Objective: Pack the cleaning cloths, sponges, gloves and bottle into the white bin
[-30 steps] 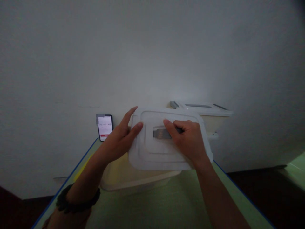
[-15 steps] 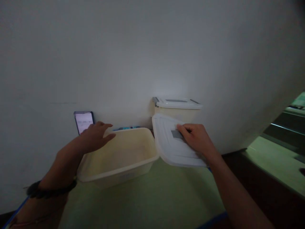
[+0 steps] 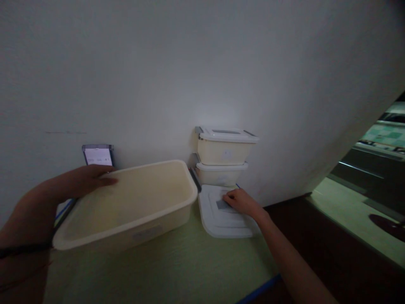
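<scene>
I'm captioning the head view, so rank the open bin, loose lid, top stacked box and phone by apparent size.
1. Open bin
2. Loose lid and top stacked box: too close to rank, the lid looking nearer the camera
3. Phone, partly hidden

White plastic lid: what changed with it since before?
The right hand carried the white rectangular plastic lid from above the cream rectangular plastic box down to its right. The left hand let go of the lid and took hold of the box's rim. The right hand stays on the lid's grey handle.
</scene>
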A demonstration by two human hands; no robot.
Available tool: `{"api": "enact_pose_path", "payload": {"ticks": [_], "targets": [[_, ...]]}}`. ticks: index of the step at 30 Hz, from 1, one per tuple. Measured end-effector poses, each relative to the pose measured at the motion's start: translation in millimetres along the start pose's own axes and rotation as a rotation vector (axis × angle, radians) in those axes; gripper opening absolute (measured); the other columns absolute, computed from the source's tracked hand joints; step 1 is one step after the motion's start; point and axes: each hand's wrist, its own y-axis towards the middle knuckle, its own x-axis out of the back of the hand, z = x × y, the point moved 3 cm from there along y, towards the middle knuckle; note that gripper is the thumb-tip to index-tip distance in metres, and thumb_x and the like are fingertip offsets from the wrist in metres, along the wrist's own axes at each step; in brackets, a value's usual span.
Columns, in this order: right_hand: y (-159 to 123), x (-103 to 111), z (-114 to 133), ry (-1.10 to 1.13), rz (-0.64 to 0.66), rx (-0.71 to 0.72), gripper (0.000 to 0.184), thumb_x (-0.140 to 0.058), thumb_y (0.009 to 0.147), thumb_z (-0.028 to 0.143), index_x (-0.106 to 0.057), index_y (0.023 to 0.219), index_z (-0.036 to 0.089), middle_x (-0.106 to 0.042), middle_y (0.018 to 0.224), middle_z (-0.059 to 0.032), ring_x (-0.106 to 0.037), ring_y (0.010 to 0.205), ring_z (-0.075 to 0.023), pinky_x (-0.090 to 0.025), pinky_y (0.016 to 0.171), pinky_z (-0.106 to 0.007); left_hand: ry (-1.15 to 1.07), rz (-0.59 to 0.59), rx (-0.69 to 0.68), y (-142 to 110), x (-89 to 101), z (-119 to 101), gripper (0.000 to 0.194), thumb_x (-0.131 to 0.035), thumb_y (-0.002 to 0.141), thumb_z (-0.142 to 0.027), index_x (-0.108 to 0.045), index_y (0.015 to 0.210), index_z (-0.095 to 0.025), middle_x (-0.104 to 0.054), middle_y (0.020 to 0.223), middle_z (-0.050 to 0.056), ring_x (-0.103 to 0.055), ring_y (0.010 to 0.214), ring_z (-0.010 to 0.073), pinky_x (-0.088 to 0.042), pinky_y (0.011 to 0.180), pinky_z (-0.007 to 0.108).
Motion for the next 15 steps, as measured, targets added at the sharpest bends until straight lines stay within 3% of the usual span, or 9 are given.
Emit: {"api": "enact_pose_path", "payload": {"ticks": [5,10,12,15], "targets": [[0.5,-20.9,-2.8,0.036,0.031,-0.06,0.013,-0.053,0.073,0.024,-0.058,0.079,0.015,-0.059,0.062,-0.0027,-0.052,0.057,-0.0152,-0.034,0.053,-0.024,0.027,-0.008,-0.036,-2.4,-0.2,-6.6,0.024,-0.045,0.075,-0.038,-0.062,0.07,-0.021,-0.068,0.063,-0.002,-0.059,0.065,0.0192,-0.043,0.056,0.025],[2.2,-14.1,11.3,0.141,-0.01,-0.048,0.012,-0.057,0.07,0.023,-0.058,0.078,0.014,-0.06,0.086,-0.0081,-0.055,0.079,-0.018,-0.04,0.071,-0.029,-0.001,-0.002,-0.036,-4.1,0.8,-8.9,0.025,-0.047,0.075,-0.038,-0.063,0.071,-0.02,-0.068,0.065,-0.001,-0.06,0.064,0.0191,-0.043,0.056,0.025],[2.1,-5.9,25.3,0.214,-0.022,-0.046,0.023,-0.045,0.081,0.033,-0.057,0.083,0.014,-0.061,0.084,-0.0086,-0.057,0.075,-0.0168,-0.043,0.068,-0.029,-0.015,0.006,-0.06,-5.9,0.2,-12.2,0.027,-0.045,0.077,-0.039,-0.063,0.075,-0.02,-0.068,0.067,-0.001,-0.06,0.064,0.0188,-0.043,0.056,0.024],[0.4,12.3,52.2,0.404,0.012,-0.041,0.054,-0.009,0.091,0.043,-0.054,0.096,0.014,-0.062,0.081,-0.0075,-0.06,0.062,-0.0134,-0.044,0.051,-0.024,0.011,-0.001,-0.105,-7.4,-3.4,-23.3,0.028,-0.044,0.077,-0.04,-0.063,0.077,-0.019,-0.068,0.069,0.0,-0.06,0.067,0.0195,-0.043,0.057,0.025]]}}
